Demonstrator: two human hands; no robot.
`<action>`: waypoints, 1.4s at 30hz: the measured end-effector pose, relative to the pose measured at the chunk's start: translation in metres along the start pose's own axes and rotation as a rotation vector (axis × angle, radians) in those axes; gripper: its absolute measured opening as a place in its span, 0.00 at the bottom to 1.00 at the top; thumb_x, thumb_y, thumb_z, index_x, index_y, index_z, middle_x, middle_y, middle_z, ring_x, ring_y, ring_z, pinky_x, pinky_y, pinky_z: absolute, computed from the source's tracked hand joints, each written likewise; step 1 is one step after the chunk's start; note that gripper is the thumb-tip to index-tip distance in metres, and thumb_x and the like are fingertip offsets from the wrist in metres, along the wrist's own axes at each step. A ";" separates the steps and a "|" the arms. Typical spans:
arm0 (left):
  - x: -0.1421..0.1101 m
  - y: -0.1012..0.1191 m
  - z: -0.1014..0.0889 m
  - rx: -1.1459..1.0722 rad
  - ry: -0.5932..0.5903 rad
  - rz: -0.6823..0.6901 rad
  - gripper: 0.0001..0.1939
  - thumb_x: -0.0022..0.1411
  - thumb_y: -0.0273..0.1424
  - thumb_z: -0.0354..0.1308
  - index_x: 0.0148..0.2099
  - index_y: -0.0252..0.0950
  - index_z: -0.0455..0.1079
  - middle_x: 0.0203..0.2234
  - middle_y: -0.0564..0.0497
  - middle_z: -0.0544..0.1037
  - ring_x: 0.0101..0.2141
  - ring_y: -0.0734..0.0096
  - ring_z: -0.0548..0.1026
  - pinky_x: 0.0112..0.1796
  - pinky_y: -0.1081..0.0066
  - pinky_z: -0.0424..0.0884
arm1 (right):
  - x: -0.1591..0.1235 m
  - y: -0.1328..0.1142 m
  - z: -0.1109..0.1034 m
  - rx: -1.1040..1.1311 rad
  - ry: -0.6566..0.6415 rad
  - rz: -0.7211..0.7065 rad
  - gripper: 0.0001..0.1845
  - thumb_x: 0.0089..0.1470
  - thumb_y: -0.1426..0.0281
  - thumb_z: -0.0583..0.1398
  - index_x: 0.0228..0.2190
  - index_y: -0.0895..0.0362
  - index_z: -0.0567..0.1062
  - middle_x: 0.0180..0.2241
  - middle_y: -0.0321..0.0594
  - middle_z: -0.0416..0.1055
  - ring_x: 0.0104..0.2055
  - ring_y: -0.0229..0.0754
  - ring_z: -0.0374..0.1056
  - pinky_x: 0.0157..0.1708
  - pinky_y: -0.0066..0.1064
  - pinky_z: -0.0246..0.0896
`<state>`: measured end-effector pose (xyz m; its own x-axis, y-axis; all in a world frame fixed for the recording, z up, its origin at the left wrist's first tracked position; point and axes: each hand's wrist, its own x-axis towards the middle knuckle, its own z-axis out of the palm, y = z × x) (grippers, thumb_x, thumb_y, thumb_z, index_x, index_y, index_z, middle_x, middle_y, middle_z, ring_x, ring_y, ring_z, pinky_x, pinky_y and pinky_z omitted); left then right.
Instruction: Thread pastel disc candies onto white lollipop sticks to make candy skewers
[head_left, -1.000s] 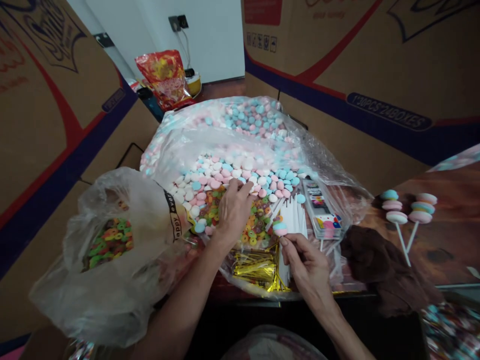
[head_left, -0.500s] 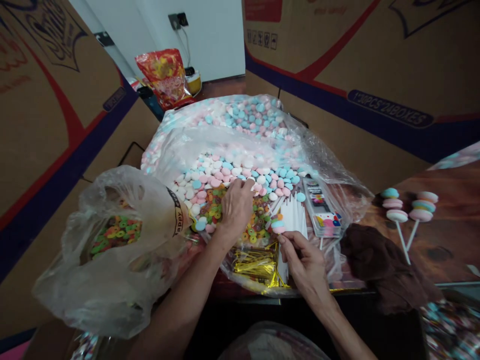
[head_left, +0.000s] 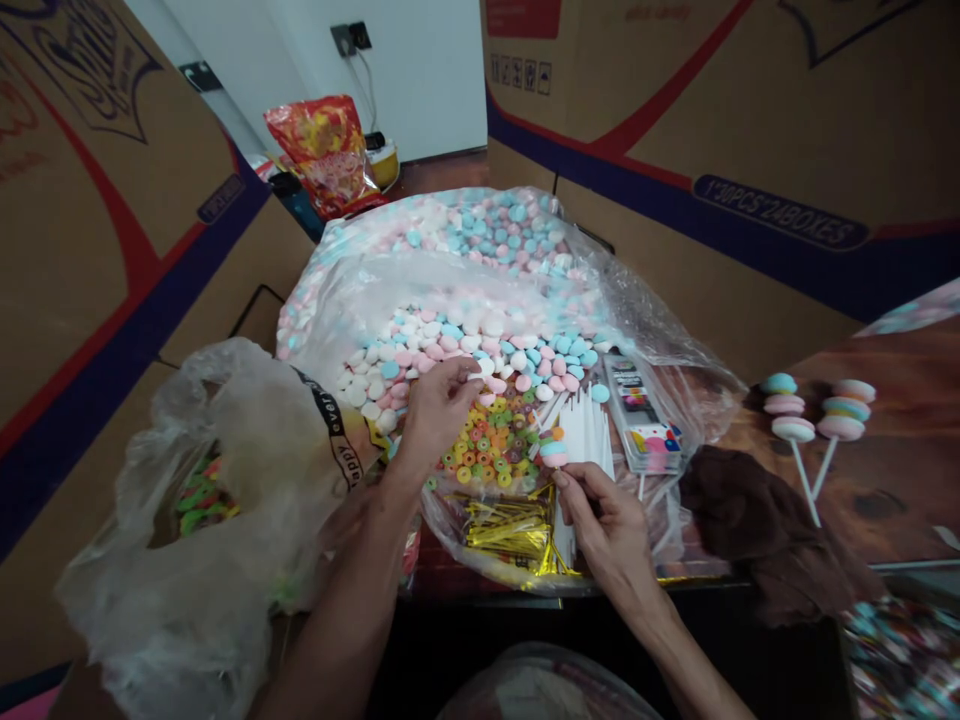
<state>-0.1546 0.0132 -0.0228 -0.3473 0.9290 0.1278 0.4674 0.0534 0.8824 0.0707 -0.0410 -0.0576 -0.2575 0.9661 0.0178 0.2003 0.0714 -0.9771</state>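
Observation:
My left hand (head_left: 439,410) is pinched on a white marshmallow (head_left: 481,369) at the near edge of a heap of pink, blue and white marshmallows (head_left: 517,245) in a clear plastic bag. In my right hand (head_left: 607,515), thumb and fingers are closed on a candy skewer (head_left: 555,452), with pink and blue marshmallow pieces and small gummy rings stacked on it. Its stick is mostly hidden by the fingers. Between the hands lie many colourful gummy rings (head_left: 487,440). White sticks (head_left: 589,430) and gold twist ties (head_left: 506,525) lie close to my right hand.
Two finished-looking marshmallow skewers (head_left: 845,412) lie at the right, beside a brown cloth (head_left: 750,510). A clear plastic case (head_left: 645,415) sits by the sticks. At the left is a plastic bag (head_left: 202,560) with gummies. Large cardboard boxes (head_left: 675,130) flank the table; a red snack bag (head_left: 322,150) stands behind.
My left hand has moved left and lifted off the gummy rings, uncovering them, with a white marshmallow at its fingertips. The left plastic bag has shifted and slumped. My right hand stays put.

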 end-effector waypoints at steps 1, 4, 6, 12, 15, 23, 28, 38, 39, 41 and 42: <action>0.000 0.000 -0.001 -0.024 -0.011 -0.010 0.09 0.56 0.32 0.60 0.40 0.35 0.73 0.28 0.52 0.76 0.27 0.73 0.72 0.31 0.73 0.68 | 0.000 0.000 0.000 -0.002 -0.001 0.000 0.13 0.62 0.62 0.56 0.31 0.57 0.74 0.18 0.29 0.58 0.20 0.33 0.56 0.21 0.24 0.51; 0.000 0.003 -0.003 -0.051 -0.050 0.003 0.08 0.55 0.33 0.60 0.37 0.36 0.72 0.26 0.54 0.75 0.27 0.74 0.72 0.30 0.75 0.68 | 0.001 0.001 0.000 -0.012 -0.005 -0.002 0.14 0.62 0.62 0.56 0.32 0.57 0.74 0.18 0.29 0.58 0.20 0.33 0.55 0.21 0.24 0.51; 0.001 0.005 -0.003 -0.041 -0.058 0.027 0.08 0.55 0.32 0.60 0.39 0.36 0.72 0.28 0.53 0.75 0.29 0.73 0.73 0.31 0.75 0.68 | 0.000 0.002 0.000 -0.016 -0.007 -0.003 0.14 0.62 0.62 0.56 0.32 0.57 0.75 0.18 0.29 0.58 0.20 0.33 0.55 0.21 0.24 0.51; 0.014 0.010 0.001 0.115 -0.021 0.056 0.14 0.58 0.27 0.57 0.48 0.35 0.73 0.36 0.48 0.78 0.36 0.67 0.75 0.38 0.70 0.71 | -0.001 0.005 0.001 -0.031 -0.004 -0.012 0.14 0.63 0.62 0.56 0.33 0.57 0.75 0.18 0.29 0.57 0.20 0.33 0.54 0.21 0.25 0.50; 0.020 0.013 0.003 0.395 -0.076 0.145 0.14 0.60 0.24 0.54 0.46 0.34 0.75 0.36 0.45 0.76 0.39 0.62 0.74 0.43 0.65 0.70 | -0.001 0.005 0.001 -0.032 0.001 -0.025 0.14 0.63 0.61 0.56 0.33 0.57 0.75 0.18 0.29 0.57 0.20 0.33 0.55 0.21 0.24 0.50; 0.016 0.012 0.007 0.713 -0.097 0.271 0.16 0.61 0.21 0.50 0.49 0.37 0.71 0.41 0.44 0.67 0.38 0.65 0.70 0.38 0.69 0.68 | -0.001 0.003 0.000 -0.040 -0.005 -0.033 0.14 0.63 0.62 0.56 0.33 0.58 0.75 0.18 0.29 0.58 0.20 0.33 0.56 0.21 0.25 0.51; 0.008 0.017 0.006 0.711 -0.152 0.280 0.16 0.60 0.20 0.50 0.48 0.37 0.69 0.39 0.44 0.71 0.39 0.61 0.71 0.38 0.66 0.67 | -0.001 0.004 0.001 -0.015 0.003 -0.029 0.14 0.63 0.62 0.56 0.33 0.58 0.74 0.19 0.29 0.58 0.21 0.33 0.56 0.22 0.25 0.51; -0.033 0.015 0.009 -0.406 -0.133 -0.157 0.15 0.53 0.32 0.64 0.45 0.35 0.74 0.35 0.50 0.77 0.34 0.72 0.73 0.36 0.72 0.71 | -0.004 -0.008 0.000 0.026 -0.076 -0.046 0.13 0.63 0.63 0.56 0.37 0.58 0.76 0.19 0.30 0.59 0.21 0.33 0.56 0.22 0.25 0.52; -0.038 0.015 0.011 -0.477 -0.126 -0.195 0.16 0.52 0.32 0.65 0.44 0.35 0.74 0.35 0.50 0.78 0.34 0.72 0.74 0.37 0.73 0.71 | -0.004 -0.011 0.001 0.025 -0.086 -0.051 0.13 0.63 0.63 0.56 0.37 0.58 0.76 0.19 0.30 0.59 0.21 0.33 0.56 0.22 0.25 0.52; -0.045 0.014 0.013 -0.551 -0.092 -0.227 0.17 0.50 0.32 0.67 0.43 0.35 0.76 0.36 0.50 0.79 0.35 0.72 0.74 0.38 0.73 0.71 | -0.005 -0.014 0.003 0.028 -0.106 -0.056 0.13 0.62 0.64 0.56 0.36 0.58 0.76 0.19 0.30 0.59 0.21 0.33 0.55 0.21 0.25 0.51; -0.047 0.014 0.013 -0.566 -0.076 -0.236 0.17 0.49 0.32 0.68 0.43 0.35 0.76 0.37 0.50 0.80 0.36 0.72 0.75 0.38 0.74 0.72 | -0.006 -0.015 0.005 0.032 -0.114 -0.055 0.13 0.62 0.64 0.56 0.35 0.58 0.76 0.19 0.30 0.58 0.20 0.33 0.55 0.21 0.25 0.50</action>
<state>-0.1208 -0.0252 -0.0228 -0.3200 0.9405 -0.1146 -0.1261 0.0776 0.9890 0.0646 -0.0488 -0.0438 -0.3738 0.9262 0.0493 0.1530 0.1140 -0.9816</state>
